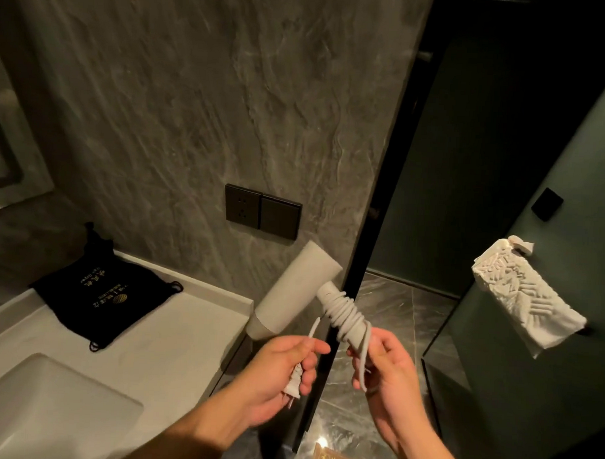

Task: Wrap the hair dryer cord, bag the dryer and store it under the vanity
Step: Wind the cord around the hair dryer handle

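Note:
A pale grey hair dryer [292, 290] hangs in the air at centre, barrel pointing down-left. Its white cord [342, 315] is coiled several times around the handle. My right hand [385, 373] grips the handle's lower end together with a loose cord loop. My left hand [286, 369] holds the cord's free end, with the white plug [294, 383] in its palm. A black drawstring bag [103, 291] with gold lettering lies flat on the white vanity top [174, 338] to the left.
A sink basin [48, 402] is set into the vanity at lower left. A dark wall socket and switch [262, 210] sit on the stone wall above the dryer. A black door frame [358, 265] stands right of the dryer; a white towel [525, 299] hangs beyond.

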Tool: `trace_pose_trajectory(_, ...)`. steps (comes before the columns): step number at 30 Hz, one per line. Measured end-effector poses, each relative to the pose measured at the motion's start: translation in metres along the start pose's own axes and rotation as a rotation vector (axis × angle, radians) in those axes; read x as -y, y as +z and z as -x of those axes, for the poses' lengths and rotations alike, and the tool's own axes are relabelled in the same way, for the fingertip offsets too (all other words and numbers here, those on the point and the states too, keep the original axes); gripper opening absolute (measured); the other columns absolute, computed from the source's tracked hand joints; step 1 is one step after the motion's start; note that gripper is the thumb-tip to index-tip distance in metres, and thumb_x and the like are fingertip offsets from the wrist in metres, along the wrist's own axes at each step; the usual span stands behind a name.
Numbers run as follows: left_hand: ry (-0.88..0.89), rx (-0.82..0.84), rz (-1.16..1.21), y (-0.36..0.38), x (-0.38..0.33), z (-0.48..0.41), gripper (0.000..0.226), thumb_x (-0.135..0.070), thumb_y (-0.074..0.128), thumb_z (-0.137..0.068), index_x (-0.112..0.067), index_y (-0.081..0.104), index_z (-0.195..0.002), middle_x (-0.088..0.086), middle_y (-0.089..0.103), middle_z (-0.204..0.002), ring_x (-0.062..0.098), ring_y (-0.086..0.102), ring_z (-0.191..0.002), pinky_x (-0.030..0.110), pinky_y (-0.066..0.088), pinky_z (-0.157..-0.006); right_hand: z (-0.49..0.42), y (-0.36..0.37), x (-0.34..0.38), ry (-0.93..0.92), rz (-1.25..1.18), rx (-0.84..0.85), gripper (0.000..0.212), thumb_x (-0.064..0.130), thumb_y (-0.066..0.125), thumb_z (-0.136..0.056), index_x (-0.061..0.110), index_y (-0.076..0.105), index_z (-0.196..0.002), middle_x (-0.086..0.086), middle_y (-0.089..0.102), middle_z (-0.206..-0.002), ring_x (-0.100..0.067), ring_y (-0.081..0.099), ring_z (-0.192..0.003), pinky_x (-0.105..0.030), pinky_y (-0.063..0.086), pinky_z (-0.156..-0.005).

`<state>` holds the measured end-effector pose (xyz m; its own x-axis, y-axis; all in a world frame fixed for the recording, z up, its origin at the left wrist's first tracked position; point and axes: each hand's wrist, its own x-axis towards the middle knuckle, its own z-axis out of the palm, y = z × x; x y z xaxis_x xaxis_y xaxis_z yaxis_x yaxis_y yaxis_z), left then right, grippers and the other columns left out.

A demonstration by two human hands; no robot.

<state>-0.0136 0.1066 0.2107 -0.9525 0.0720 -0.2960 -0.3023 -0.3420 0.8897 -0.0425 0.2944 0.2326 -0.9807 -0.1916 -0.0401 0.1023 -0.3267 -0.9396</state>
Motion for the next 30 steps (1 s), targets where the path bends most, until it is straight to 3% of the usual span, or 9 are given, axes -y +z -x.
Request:
trace_pose_trajectory(5, -0.076, -0.248, 0.141, 0.014, 0.006, 0.004, 0.020, -0.006, 0.052, -0.101, 0.007, 0.067, -0.105, 0.010, 0.064, -0.066, 0.021, 0.063, -0.057, 0.032, 0.057, -0.058, 0.008, 0.001, -0.047, -0.148, 0.369, -0.096, 0.007, 0.017, 0.060, -0.098, 0.016, 0.066, -0.102, -0.012, 0.066, -0.077, -0.017, 0.055, -0.057, -0.036, 0.048, -0.048)
trace_pose_trajectory(10, -0.176, -0.386, 0.253, 0.020, 0.020, 0.000, 0.018, -0.009, 0.056, -0.099, 0.005, 0.067, -0.101, 0.012, 0.070, -0.069, 0.022, 0.066, -0.061, 0.031, 0.053, -0.056, 0.017, 0.005, -0.076, -0.192, 0.483, -0.099, 0.017, 0.036, 0.059, -0.092, 0.029, 0.062, -0.108, -0.001, 0.069, -0.088, -0.013, 0.061, -0.072, -0.035, 0.050, -0.064)
trace_pose_trajectory(12, -0.176, -0.434, 0.255, 0.022, 0.025, -0.004, 0.024, -0.013, 0.053, -0.102, 0.005, 0.069, -0.105, 0.019, 0.078, -0.084, 0.030, 0.075, -0.077, 0.039, 0.061, -0.072, 0.019, 0.004, -0.083, -0.200, 0.528, -0.083, 0.014, 0.031, 0.059, -0.094, 0.033, 0.059, -0.108, 0.004, 0.069, -0.091, -0.013, 0.064, -0.076, -0.037, 0.053, -0.067)
trace_pose_trajectory(14, -0.156, -0.489, 0.211, 0.027, 0.028, -0.007, 0.030, -0.018, 0.050, -0.104, 0.002, 0.070, -0.110, 0.023, 0.078, -0.102, 0.036, 0.074, -0.099, 0.048, 0.058, -0.096, 0.022, 0.005, -0.084, -0.207, 0.565, -0.073, 0.015, 0.025, 0.060, -0.096, 0.032, 0.058, -0.109, 0.004, 0.071, -0.096, -0.017, 0.068, -0.083, -0.043, 0.057, -0.073)
trace_pose_trajectory(15, -0.135, -0.499, 0.171, 0.032, 0.030, -0.006, 0.032, -0.021, 0.047, -0.105, 0.001, 0.071, -0.109, 0.022, 0.078, -0.103, 0.035, 0.074, -0.101, 0.046, 0.057, -0.097, 0.023, 0.005, -0.084, -0.204, 0.567, -0.072, 0.016, 0.022, 0.060, -0.097, 0.031, 0.058, -0.110, 0.004, 0.071, -0.098, -0.018, 0.068, -0.086, -0.045, 0.057, -0.075)
trace_pose_trajectory(19, 0.009, -0.474, 0.054, 0.052, 0.037, 0.008, 0.040, -0.027, 0.039, -0.108, -0.012, 0.075, -0.104, 0.009, 0.081, -0.097, 0.020, 0.077, -0.091, 0.027, 0.056, -0.072, 0.024, 0.006, -0.080, -0.165, 0.493, -0.067, 0.015, 0.026, 0.060, -0.097, 0.029, 0.058, -0.112, 0.001, 0.070, -0.097, -0.018, 0.065, -0.081, -0.048, 0.055, -0.073)
trace_pose_trajectory(24, 0.175, -0.302, 0.179, 0.056, 0.038, 0.012, 0.026, -0.021, 0.048, -0.105, -0.012, 0.071, -0.114, 0.011, 0.080, -0.103, 0.020, 0.077, -0.093, 0.021, 0.059, -0.068, 0.022, 0.000, -0.067, -0.086, 0.208, 0.013, 0.011, 0.009, 0.057, -0.099, 0.015, 0.057, -0.108, 0.005, 0.071, -0.080, -0.010, 0.059, -0.062, -0.023, 0.049, -0.054)
trace_pose_trajectory(27, 0.201, -0.193, 0.299, 0.050, 0.034, 0.002, 0.038, -0.027, 0.066, -0.092, 0.000, 0.064, -0.119, 0.018, 0.075, -0.096, 0.024, 0.075, -0.082, 0.029, 0.060, -0.063, 0.019, -0.001, -0.062, 0.020, 0.054, 0.090, 0.020, 0.030, 0.068, -0.087, 0.019, 0.063, -0.102, -0.012, 0.064, -0.079, -0.017, 0.054, -0.061, -0.028, 0.044, -0.054)
trace_pose_trajectory(30, 0.267, -0.168, 0.116, 0.042, 0.030, -0.002, 0.046, -0.031, 0.078, -0.080, 0.004, 0.064, -0.107, 0.013, 0.071, -0.080, 0.020, 0.069, -0.062, 0.028, 0.056, -0.054, 0.014, -0.007, -0.061, 0.161, -0.081, 0.217, 0.039, 0.041, 0.078, -0.077, 0.017, 0.067, -0.106, -0.019, 0.065, -0.087, -0.019, 0.056, -0.064, -0.030, 0.042, -0.056)
